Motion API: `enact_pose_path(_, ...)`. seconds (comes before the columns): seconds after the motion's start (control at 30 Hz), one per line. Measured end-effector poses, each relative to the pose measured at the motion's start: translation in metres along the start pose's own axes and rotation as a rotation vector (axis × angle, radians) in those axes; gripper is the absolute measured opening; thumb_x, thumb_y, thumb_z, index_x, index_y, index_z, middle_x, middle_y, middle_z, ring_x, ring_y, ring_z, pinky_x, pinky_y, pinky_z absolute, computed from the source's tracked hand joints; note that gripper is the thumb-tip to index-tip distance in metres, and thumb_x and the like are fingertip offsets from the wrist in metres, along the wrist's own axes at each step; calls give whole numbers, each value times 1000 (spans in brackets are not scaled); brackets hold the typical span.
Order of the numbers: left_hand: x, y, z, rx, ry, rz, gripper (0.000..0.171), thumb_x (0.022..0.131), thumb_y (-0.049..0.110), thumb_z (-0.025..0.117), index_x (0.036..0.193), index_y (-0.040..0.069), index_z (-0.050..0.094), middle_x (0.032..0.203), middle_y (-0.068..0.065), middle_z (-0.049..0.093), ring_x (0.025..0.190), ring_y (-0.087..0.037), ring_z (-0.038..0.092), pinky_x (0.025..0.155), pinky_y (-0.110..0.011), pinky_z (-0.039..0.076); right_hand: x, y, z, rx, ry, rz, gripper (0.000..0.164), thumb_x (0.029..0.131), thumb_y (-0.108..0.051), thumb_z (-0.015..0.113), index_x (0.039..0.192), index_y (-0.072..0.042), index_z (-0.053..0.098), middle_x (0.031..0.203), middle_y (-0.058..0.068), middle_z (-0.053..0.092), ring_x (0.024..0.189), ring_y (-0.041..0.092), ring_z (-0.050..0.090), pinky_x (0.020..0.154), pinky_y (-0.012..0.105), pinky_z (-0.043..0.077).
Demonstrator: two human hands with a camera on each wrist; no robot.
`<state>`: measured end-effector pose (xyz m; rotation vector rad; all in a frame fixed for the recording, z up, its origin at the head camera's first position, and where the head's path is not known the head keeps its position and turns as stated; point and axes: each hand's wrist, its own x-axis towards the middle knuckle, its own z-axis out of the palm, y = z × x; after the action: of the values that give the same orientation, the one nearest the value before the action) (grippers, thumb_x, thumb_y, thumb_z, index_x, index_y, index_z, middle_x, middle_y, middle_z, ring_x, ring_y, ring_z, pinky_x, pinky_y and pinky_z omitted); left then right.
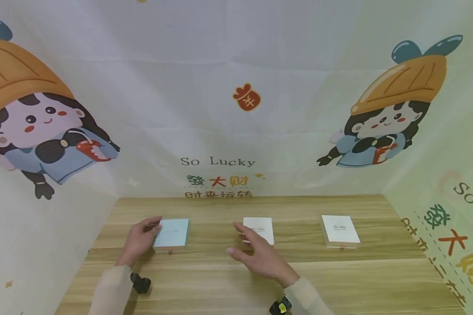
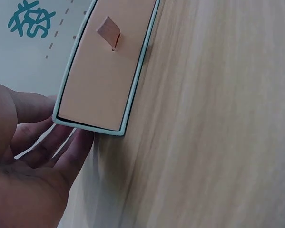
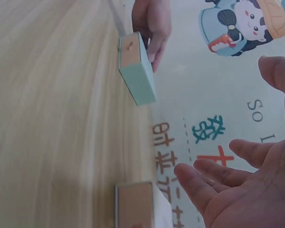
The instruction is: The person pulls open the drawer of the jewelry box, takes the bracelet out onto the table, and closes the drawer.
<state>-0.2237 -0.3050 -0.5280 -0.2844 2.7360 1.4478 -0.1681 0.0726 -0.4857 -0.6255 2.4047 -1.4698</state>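
Note:
A mint-green box [image 1: 173,234] lies on the wooden table to the left. My left hand [image 1: 139,239] is against its left side, thumb at the top edge and fingers reaching toward the far corner. Seen close in the left wrist view, the box's peach front face [image 2: 102,80] carries a small pull tab [image 2: 109,32]. My right hand [image 1: 260,258] hovers before and partly over a white box [image 1: 260,222] in the middle, thumb and fingers spread, holding nothing. It hides part of that box's lid and front.
Another white box [image 1: 340,229] with dark lettering lies to the right. The wooden table [image 1: 220,284] ends at a printed cloth backdrop [image 1: 205,105], which also rises on both sides. Dark wrist-worn devices sit by each sleeve.

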Motion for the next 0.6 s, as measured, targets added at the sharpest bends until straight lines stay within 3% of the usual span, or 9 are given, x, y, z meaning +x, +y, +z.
enact_pose_path(0.1,1,2,0,-3,2,-4,41,106,14,52,146,3,54,151,-26,51,141,-44,46,117,-57,37,4,1,7,1,5,10,74,99,-54,60,161,-23,31,161,15,42,140,41,49,114,57,42)
enact_pose_path(0.27,2,6,0,-37,-3,-71,42,106,15,53,146,5,53,152,-26,49,142,-43,44,118,-58,35,13,-2,25,54,18,43,74,100,-51,61,159,-14,35,159,16,45,138,39,52,113,54,44)
enact_pose_path(0.4,2,5,0,-60,-12,-117,43,106,16,53,147,6,52,153,-25,48,142,-42,43,118,-58,34,22,-3,42,74,32,83,71,100,-49,62,157,-13,39,156,14,49,135,37,55,109,53,48)
enact_pose_path(0.6,3,1,1,-71,-21,-114,43,106,18,53,147,6,52,152,-24,48,142,-42,43,118,-58,34,37,-3,64,90,70,107,67,98,-45,65,153,-12,45,151,14,54,129,34,60,103,48,54)
